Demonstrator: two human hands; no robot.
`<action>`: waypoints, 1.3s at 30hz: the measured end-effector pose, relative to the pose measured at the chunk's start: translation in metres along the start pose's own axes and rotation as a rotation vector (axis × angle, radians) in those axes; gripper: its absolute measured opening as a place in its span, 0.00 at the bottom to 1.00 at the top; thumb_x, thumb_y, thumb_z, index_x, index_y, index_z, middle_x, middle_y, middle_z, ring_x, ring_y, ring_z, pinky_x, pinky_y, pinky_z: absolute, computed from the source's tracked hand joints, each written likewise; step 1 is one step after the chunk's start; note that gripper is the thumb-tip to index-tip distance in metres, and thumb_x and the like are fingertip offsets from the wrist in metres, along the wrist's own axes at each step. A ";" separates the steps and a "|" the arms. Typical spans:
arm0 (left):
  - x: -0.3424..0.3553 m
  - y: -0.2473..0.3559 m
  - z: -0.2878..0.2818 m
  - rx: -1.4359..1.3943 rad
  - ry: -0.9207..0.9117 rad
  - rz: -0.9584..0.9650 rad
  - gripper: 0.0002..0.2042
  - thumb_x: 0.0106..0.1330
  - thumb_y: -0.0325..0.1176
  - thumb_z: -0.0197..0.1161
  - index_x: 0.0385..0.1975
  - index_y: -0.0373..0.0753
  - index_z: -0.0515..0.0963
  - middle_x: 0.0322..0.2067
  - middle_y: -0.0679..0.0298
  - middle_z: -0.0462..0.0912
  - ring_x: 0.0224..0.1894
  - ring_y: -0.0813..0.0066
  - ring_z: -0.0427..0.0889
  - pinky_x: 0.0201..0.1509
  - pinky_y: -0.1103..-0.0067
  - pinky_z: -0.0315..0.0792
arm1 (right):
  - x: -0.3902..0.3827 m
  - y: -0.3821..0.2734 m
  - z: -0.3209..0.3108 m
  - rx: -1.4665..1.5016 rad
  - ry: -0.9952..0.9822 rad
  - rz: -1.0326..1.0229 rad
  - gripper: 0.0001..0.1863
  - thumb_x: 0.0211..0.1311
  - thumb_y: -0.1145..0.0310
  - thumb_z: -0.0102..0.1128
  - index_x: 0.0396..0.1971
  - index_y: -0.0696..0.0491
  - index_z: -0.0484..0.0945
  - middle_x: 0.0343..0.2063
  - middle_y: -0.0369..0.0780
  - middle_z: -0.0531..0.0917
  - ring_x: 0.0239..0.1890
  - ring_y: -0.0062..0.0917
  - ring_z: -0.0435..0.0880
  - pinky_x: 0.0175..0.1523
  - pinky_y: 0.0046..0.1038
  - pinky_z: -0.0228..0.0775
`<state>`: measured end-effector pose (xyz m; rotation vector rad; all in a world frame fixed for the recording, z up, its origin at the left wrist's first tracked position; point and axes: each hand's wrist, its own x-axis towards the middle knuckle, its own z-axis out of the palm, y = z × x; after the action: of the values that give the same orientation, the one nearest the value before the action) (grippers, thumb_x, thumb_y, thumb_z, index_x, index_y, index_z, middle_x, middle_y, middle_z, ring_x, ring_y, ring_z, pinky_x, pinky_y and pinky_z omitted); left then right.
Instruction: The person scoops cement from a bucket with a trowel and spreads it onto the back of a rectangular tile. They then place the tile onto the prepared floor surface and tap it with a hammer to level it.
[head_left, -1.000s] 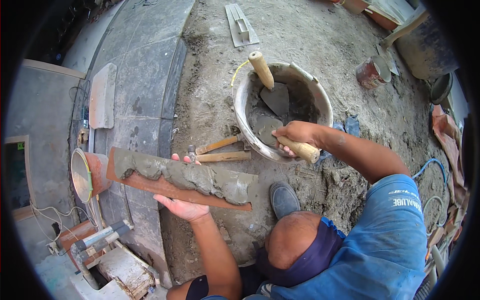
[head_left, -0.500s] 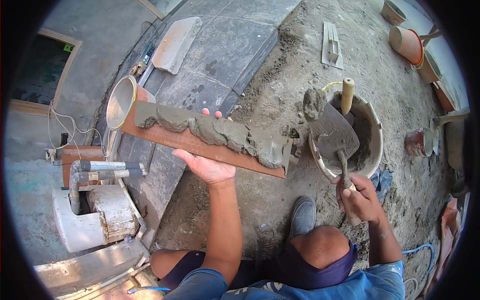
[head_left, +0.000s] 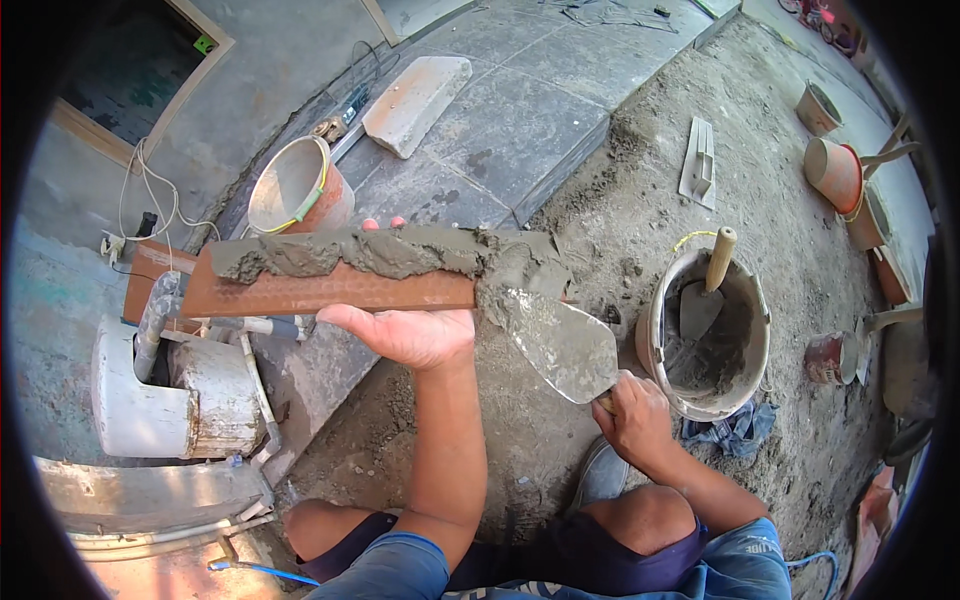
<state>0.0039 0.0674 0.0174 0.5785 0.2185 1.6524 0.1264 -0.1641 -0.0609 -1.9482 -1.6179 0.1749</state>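
Note:
My left hand (head_left: pixel 415 338) grips a long, narrow brown tile strip (head_left: pixel 330 292) from below, its thumb on the near side and fingertips showing beyond the far edge. A thick, uneven band of wet grey mortar (head_left: pixel 380 252) lies along the strip's far side. My right hand (head_left: pixel 640 422) is closed round the wooden handle of a trowel (head_left: pixel 572 345). The trowel's blade points up and left, its tip against the mortar at the strip's right end. Right of it stands a mortar bucket (head_left: pixel 760 340) with a second, wooden-handled trowel (head_left: pixel 720 262) inside.
An empty-looking bucket (head_left: pixel 300 190) and a concrete slab (head_left: pixel 418 105) sit on the dark tiled ledge (head_left: pixel 560 75). A flat float (head_left: pixel 698 165) lies on the sandy ground. More buckets (head_left: pixel 832 172) stand at far right. White pipework (head_left: pixel 150 385) is at left.
The trowel, loaded with mortar over the bucket before, has moved left to the strip's right end. Mortar now covers that end. The strip has shifted left and levelled; the view has turned.

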 end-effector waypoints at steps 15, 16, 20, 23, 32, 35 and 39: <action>0.003 0.017 0.001 -0.086 -0.101 0.030 0.42 0.60 0.72 0.46 0.68 0.50 0.54 0.60 0.54 0.69 0.58 0.53 0.72 0.63 0.53 0.65 | 0.026 -0.015 0.004 0.039 -0.019 -0.026 0.16 0.55 0.62 0.65 0.36 0.56 0.72 0.29 0.46 0.76 0.30 0.44 0.77 0.36 0.40 0.70; 0.004 0.018 0.001 -0.025 -0.079 0.059 0.42 0.60 0.72 0.46 0.68 0.50 0.54 0.60 0.54 0.68 0.58 0.52 0.71 0.63 0.53 0.65 | 0.019 -0.013 0.002 0.026 -0.067 -0.049 0.16 0.54 0.62 0.65 0.36 0.56 0.73 0.29 0.45 0.76 0.30 0.42 0.78 0.36 0.40 0.70; 0.008 0.025 -0.002 0.059 -0.066 0.064 0.44 0.57 0.75 0.46 0.69 0.52 0.53 0.60 0.54 0.68 0.58 0.51 0.71 0.63 0.53 0.65 | 0.004 -0.005 -0.016 0.204 -0.196 -0.078 0.17 0.53 0.63 0.65 0.40 0.55 0.75 0.29 0.45 0.77 0.32 0.44 0.79 0.37 0.40 0.71; 0.006 0.029 -0.003 -0.121 -0.177 -0.003 0.47 0.54 0.78 0.46 0.68 0.53 0.53 0.60 0.54 0.69 0.58 0.49 0.71 0.63 0.52 0.64 | 0.032 -0.027 -0.023 0.373 -0.084 -0.008 0.18 0.54 0.64 0.64 0.43 0.55 0.75 0.29 0.47 0.77 0.33 0.46 0.79 0.38 0.40 0.71; 0.012 0.037 -0.001 0.073 0.048 0.184 0.53 0.48 0.81 0.46 0.65 0.41 0.59 0.55 0.55 0.73 0.58 0.52 0.71 0.65 0.52 0.62 | 0.037 -0.029 0.011 0.046 -0.100 -0.133 0.17 0.54 0.64 0.65 0.38 0.58 0.72 0.31 0.46 0.77 0.34 0.45 0.78 0.39 0.41 0.71; 0.020 0.042 -0.017 -0.007 0.011 0.111 0.55 0.47 0.82 0.46 0.64 0.36 0.60 0.57 0.54 0.71 0.58 0.53 0.71 0.66 0.52 0.61 | 0.020 -0.018 0.001 0.162 -0.297 -0.115 0.17 0.53 0.65 0.65 0.40 0.57 0.73 0.33 0.46 0.78 0.36 0.46 0.78 0.41 0.42 0.71; 0.014 0.045 -0.023 -0.060 -0.169 0.013 0.57 0.44 0.84 0.43 0.64 0.38 0.59 0.61 0.56 0.65 0.61 0.57 0.68 0.67 0.55 0.60 | 0.040 -0.037 -0.008 0.396 -0.305 -0.049 0.16 0.54 0.65 0.64 0.40 0.56 0.74 0.35 0.48 0.79 0.37 0.49 0.79 0.42 0.44 0.72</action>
<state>-0.0470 0.0776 0.0223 0.6706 0.0414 1.6074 0.1087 -0.1266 -0.0253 -1.6314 -1.6631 0.7446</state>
